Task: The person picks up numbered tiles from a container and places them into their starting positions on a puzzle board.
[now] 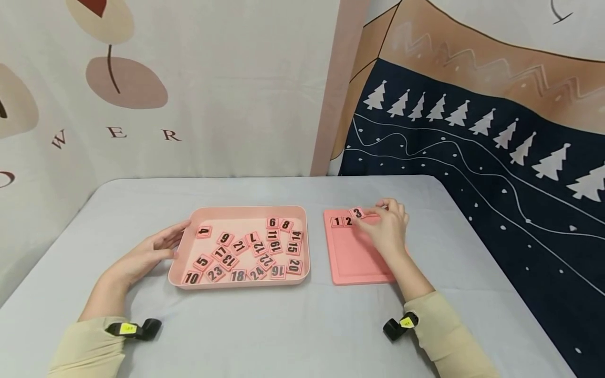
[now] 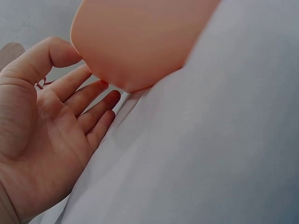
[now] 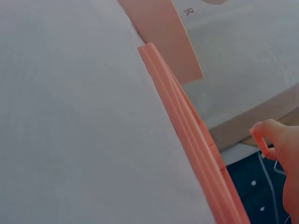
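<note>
My right hand pinches a pink number tile marked 3 between thumb and finger, at the top of the pink square board. In the right wrist view the tile appears edge-on above the board's side. Tiles 1 and 2 lie side by side in the board's top left corner. At the left end of the light pink tray, my left hand rests its loosely extended fingers against the wall. The left wrist view shows those fingertips at the tray's outer side.
Several loose number tiles lie in the tray at varied angles, among them 4, 5 and 10. A grey-white cloth covers the table. Printed curtains hang behind it and on the right.
</note>
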A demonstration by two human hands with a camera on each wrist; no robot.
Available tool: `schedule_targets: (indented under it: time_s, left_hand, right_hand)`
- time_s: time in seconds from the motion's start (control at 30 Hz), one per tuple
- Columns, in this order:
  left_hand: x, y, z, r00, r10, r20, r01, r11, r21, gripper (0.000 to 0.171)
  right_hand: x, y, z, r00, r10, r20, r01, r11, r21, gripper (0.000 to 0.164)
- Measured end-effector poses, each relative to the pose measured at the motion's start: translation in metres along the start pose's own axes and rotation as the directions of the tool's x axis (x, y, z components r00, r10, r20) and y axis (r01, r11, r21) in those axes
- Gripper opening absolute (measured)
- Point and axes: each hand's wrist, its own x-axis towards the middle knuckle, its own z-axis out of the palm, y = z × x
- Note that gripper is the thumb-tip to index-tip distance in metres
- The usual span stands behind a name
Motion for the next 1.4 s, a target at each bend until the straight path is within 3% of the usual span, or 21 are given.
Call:
schedule_targets:
  time_s: [0.27,0.53,0.93,1.27,1.4]
  left_hand:
    - [0.0,-0.001,0.0,1.0,0.005,0.006,-0.005,1.0,-0.006,0.07]
    - [0.003,-0.002,0.0,1.0,0.013,0.012,-0.013,1.0,-0.021,0.07]
    - [0.003,-0.005,-0.002,0.998,0.053,0.029,-0.052,0.998,-0.026,0.068]
    - [0.002,-0.003,-0.001,0.998,0.05,0.024,-0.05,0.998,-0.025,0.069]
    - [0.002,-0.003,-0.001,0.999,0.047,0.025,-0.047,0.999,-0.024,0.069]
  right_hand:
    - [-0.004,0.011,0.005,0.994,0.098,0.043,-0.093,0.99,-0.108,0.035]
    - [-0.007,0.019,0.009,0.986,0.152,0.063,-0.143,0.98,-0.138,0.03]
    - [-0.007,0.021,0.014,0.978,0.17,0.121,-0.146,0.972,-0.181,0.033]
    - [-0.006,0.022,0.016,0.975,0.181,0.13,-0.156,0.972,-0.177,0.037]
    - [-0.007,0.021,0.015,0.974,0.185,0.134,-0.164,0.974,-0.155,0.031]
